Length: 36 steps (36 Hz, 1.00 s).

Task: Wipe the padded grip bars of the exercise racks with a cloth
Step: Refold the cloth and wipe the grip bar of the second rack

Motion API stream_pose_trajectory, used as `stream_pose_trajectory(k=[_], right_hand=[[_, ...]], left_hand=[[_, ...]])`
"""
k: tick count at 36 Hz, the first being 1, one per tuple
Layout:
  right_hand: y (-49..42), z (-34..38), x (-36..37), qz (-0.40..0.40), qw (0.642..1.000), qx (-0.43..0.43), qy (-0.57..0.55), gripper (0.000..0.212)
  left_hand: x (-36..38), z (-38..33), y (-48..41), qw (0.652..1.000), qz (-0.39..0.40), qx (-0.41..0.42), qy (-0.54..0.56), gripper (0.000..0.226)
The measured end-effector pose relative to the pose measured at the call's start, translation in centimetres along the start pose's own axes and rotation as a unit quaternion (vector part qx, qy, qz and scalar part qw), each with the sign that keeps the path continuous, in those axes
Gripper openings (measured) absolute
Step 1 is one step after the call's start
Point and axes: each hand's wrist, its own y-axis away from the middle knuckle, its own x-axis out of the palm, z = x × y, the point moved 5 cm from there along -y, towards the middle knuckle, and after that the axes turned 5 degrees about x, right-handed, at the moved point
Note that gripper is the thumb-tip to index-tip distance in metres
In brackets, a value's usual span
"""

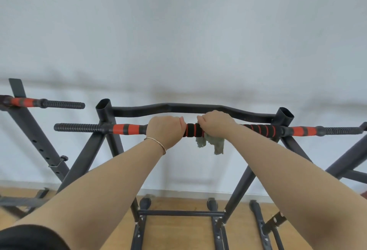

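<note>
Across mid-frame, the bar [127, 129] was black with orange-red bands, spiralling stripes at centre right. The cloth [213, 143] under it looked pale grey-green, though blurred. The rack [178, 108] was dark grey-black; the floor [178, 234] at the bottom, orange-brown.

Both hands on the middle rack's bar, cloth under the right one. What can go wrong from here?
1. The cloth is bunched under the right hand, with loose ends dangling below the padded bar. It may slip out, or wipe only the top of the foam.
2. The left hand grips the padding bare, so that stretch could get skipped or re-soiled.
</note>
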Motion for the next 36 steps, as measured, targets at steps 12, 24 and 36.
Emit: stream_pose_trajectory(k=[12,24,36], right_hand=[[-0.3,-2.0,-1.3,0.070,0.948,0.108,-0.290,0.043],[4.0,-5.1,-5.1,0.056,0.918,0.116,-0.375,0.021],[6.8,-6.7,-6.5,0.033,0.830,0.054,-0.554,0.016]], left_hand=[[0.1,-0.5,1.1,0.999,-0.024,0.032,-0.035,0.006],[-1.3,-0.6,1.3,0.999,0.002,0.014,-0.042,0.008],[-2.9,-2.1,0.7,0.981,-0.089,-0.068,0.157,0.030]])
